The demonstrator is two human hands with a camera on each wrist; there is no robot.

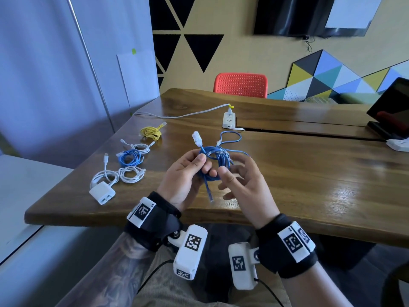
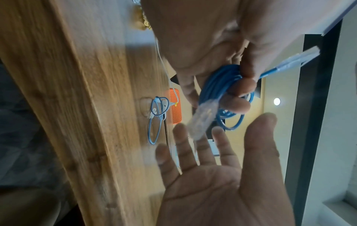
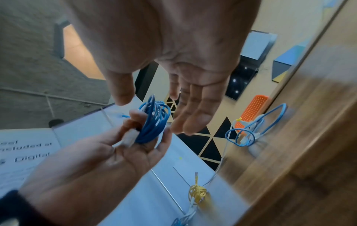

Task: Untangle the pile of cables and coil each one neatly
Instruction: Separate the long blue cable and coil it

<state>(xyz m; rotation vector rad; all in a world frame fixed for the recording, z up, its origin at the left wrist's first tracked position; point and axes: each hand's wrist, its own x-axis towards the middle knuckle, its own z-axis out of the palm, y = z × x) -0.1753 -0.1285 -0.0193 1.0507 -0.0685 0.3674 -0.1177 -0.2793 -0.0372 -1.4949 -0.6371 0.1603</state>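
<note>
Blue cable coil held above the wooden table

The left hand (image 1: pixel 186 173) gripped the round, smooth blue cable coil (image 1: pixel 215 160) above the glossy table (image 1: pixel 309 173); the right hand (image 1: pixel 243 185), fingers (image 3: pixel 195 116) relaxed and apart, hovered just right of it.

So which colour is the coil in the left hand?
Blue coil, gripped by the left hand; clearest in the head view.

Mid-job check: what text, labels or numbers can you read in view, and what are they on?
"Digital": on the white panel at the lower left of the right wrist view.
"ncluded at": same panel, one line higher; its start is cut off.
The panel's other lines: too blurred to read.
wrist-band markers: black-and-white code patterns, no words.
power strip: no legible marking.
</note>
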